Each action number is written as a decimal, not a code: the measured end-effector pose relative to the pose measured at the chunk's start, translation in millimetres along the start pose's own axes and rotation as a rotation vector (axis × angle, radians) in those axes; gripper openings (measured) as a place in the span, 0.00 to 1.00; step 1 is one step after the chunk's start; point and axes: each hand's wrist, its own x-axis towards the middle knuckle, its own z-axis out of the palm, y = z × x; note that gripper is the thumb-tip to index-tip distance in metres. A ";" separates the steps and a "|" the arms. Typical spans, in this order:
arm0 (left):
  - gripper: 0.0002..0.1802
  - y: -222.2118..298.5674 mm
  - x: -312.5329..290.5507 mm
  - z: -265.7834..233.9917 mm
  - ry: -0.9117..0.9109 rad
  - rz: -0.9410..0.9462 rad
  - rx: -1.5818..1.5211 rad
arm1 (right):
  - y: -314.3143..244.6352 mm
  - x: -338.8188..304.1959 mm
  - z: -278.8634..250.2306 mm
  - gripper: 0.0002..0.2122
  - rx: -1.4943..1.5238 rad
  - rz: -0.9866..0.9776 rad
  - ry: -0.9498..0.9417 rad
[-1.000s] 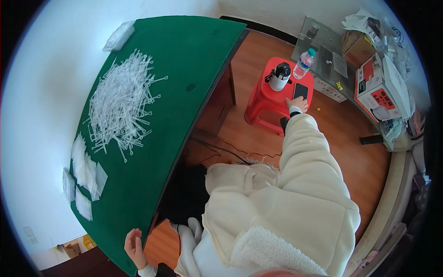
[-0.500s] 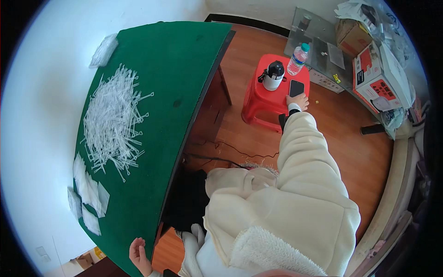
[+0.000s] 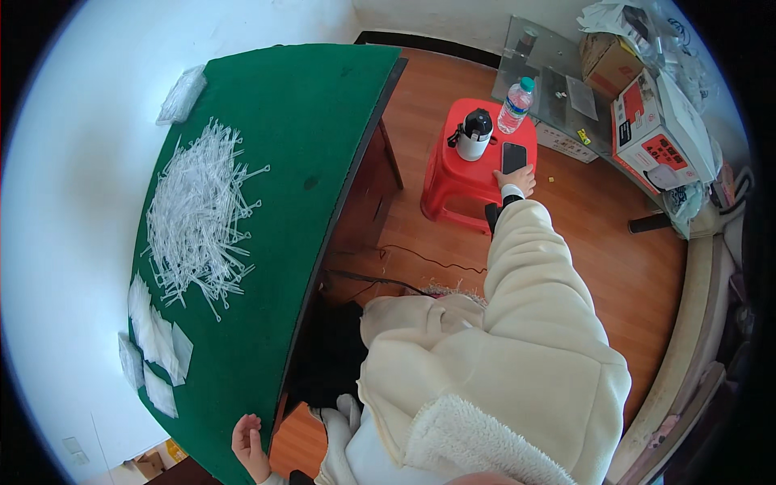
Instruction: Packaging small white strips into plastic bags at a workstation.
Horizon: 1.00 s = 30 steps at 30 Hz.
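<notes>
My right hand [image 3: 519, 181] reaches out to a red plastic stool [image 3: 459, 179] and grips the near end of a dark-screened smartphone [image 3: 514, 158] lying there. Thumb and fingers sit at either side of the phone's near end. Beside the phone stand a white bottle with a black lid [image 3: 474, 136] and a clear water bottle with a green cap [image 3: 516, 107]. Down at the near edge of the green-topped table [image 3: 283, 129], my left hand [image 3: 249, 444] is empty, its fingers loosely curled and the thumb apart.
A heap of thin clear plastic sticks with looped ends [image 3: 198, 218] covers the table's left part. Clear packets [image 3: 153, 327] lie nearer, another bundle [image 3: 182, 95] farther back. A glass shelf [image 3: 558, 85] with boxes [image 3: 659, 133] stands at far right. Cables [image 3: 428, 257] run across the floor.
The whole view has shifted slightly. My right hand keeps its place at the phone, and my left hand stays by the table edge.
</notes>
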 end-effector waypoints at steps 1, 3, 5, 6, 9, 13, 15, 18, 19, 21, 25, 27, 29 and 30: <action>0.15 -2.3 -1.2 -0.9 0.009 0.002 -0.006 | 3.0 -5.6 0.7 0.43 -0.001 0.002 0.000; 0.15 -5.6 -1.3 -2.7 0.011 0.011 -0.013 | 10.6 -19.2 4.2 0.44 0.001 -0.168 0.105; 0.15 -9.0 -0.9 -2.7 0.018 0.014 -0.011 | 22.6 -32.8 11.6 0.44 -0.001 -0.240 0.165; 0.15 -9.7 0.6 -2.3 0.020 0.016 -0.010 | 29.9 -41.0 19.0 0.42 -0.009 -0.348 0.145; 0.16 -10.6 -0.2 -4.3 0.025 0.015 -0.003 | 35.8 -84.8 18.4 0.36 0.265 -0.747 0.007; 0.16 -5.0 2.1 -6.3 -0.026 0.025 0.011 | 5.4 -158.8 -31.5 0.24 0.650 -1.227 -0.186; 0.16 -1.5 4.5 -8.0 -0.059 0.034 0.020 | -18.8 -185.6 -66.2 0.19 0.853 -1.373 -0.306; 0.17 -0.4 5.8 -13.1 -0.142 0.020 0.022 | -53.6 -227.3 -116.4 0.15 1.082 -1.574 -0.418; 0.17 -0.8 6.2 -14.6 -0.143 0.022 0.022 | -62.8 -239.7 -132.2 0.13 1.134 -1.642 -0.451; 0.18 -2.7 6.0 -17.8 -0.169 0.025 0.008 | -81.1 -265.8 -155.5 0.12 1.231 -1.800 -0.506; 0.19 -0.8 1.6 -19.7 -0.202 0.023 -0.002 | -116.2 -330.4 -186.8 0.11 1.292 -2.130 -0.721; 0.19 4.6 1.9 -18.8 -0.220 0.025 0.003 | -132.6 -365.8 -194.3 0.12 1.187 -2.285 -0.751; 0.19 5.2 -7.8 -21.5 -0.221 0.016 0.014 | -148.0 -413.3 -199.2 0.14 0.963 -2.484 -0.709; 0.19 6.7 -12.7 -22.0 -0.228 0.011 0.021 | -155.6 -437.1 -198.1 0.14 0.811 -2.537 -0.698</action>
